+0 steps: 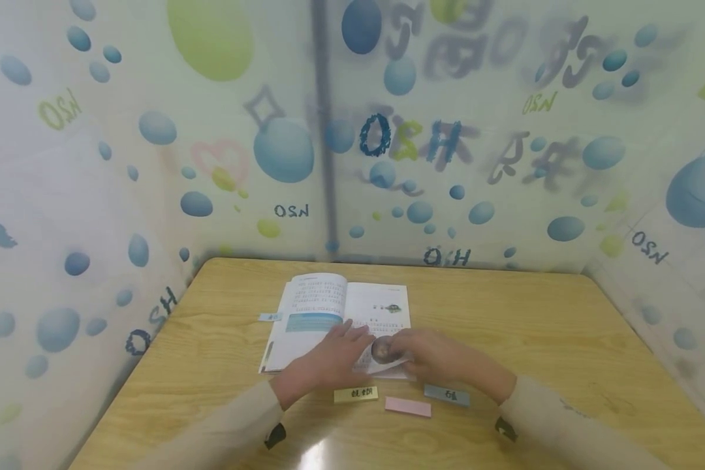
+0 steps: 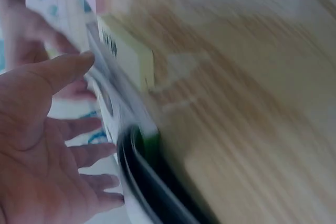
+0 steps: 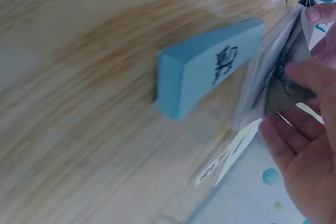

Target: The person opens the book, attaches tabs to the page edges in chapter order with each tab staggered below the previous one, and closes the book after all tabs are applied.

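An open book (image 1: 299,346) lies on the wooden table with printed text on both pages. My left hand (image 1: 336,356) rests on the book near its fold, fingers extended; the left wrist view shows its spread fingers (image 2: 86,156). At the lower part of the right page, my right hand (image 1: 437,356) pinches a lifted page (image 3: 289,85) between thumb and fingers, and the sheet bends in its grip. A round dark picture (image 1: 384,350) shows on that page between the hands.
In front of the book lie a yellow sticky-note pad (image 1: 356,395) with handwriting, a pink pad (image 1: 408,407) and a blue pad (image 1: 446,395) with handwriting. A pale blue tab (image 1: 270,317) sticks out from the book's left edge. Patterned curtains (image 1: 241,215) surround the table (image 1: 505,307).
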`<state>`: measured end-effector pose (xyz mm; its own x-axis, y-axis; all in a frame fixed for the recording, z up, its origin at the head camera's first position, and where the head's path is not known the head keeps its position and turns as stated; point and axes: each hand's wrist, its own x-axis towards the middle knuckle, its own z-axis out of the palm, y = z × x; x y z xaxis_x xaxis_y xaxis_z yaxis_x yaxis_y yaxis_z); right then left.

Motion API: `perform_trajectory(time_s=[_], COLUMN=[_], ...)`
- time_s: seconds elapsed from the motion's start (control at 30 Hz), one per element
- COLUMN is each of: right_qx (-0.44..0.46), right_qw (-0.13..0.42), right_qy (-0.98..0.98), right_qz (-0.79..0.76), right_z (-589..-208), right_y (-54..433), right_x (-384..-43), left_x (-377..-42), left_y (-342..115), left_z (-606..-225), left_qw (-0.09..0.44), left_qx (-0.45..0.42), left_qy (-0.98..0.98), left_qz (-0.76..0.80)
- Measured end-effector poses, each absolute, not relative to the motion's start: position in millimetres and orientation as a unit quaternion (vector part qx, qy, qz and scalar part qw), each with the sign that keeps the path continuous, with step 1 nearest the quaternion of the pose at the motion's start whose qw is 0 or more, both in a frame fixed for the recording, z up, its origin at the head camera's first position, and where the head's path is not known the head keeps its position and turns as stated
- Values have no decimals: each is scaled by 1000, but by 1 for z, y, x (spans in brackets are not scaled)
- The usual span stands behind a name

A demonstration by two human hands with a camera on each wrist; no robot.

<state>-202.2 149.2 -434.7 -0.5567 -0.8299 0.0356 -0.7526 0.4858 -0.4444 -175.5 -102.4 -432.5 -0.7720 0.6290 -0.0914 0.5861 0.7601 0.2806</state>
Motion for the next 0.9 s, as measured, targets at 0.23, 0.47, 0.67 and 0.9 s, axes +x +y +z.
perform_trajectory(time_s=[0.23,0.47,0.67,0.9], right_qx=[-453,-430,-448,-447], right_qw=[36,39,98,110], right_qy=[865,877,861,867], right_qz=[-210,-210,-219,-191], right_z=[-420,-416,-426,-438], right_y=[143,147,150,153], right_x=[-205,-203,-200,-197], left_x=[-182,-185,-180,-174], left_y=[-80,-87,-115,-160], left_z=[-438,-440,-441,-440], left_qw=[62,72,93,100], left_qx=[327,314,335,335], left_qy=[936,939,931,926], left_qz=[117,116,113,143])
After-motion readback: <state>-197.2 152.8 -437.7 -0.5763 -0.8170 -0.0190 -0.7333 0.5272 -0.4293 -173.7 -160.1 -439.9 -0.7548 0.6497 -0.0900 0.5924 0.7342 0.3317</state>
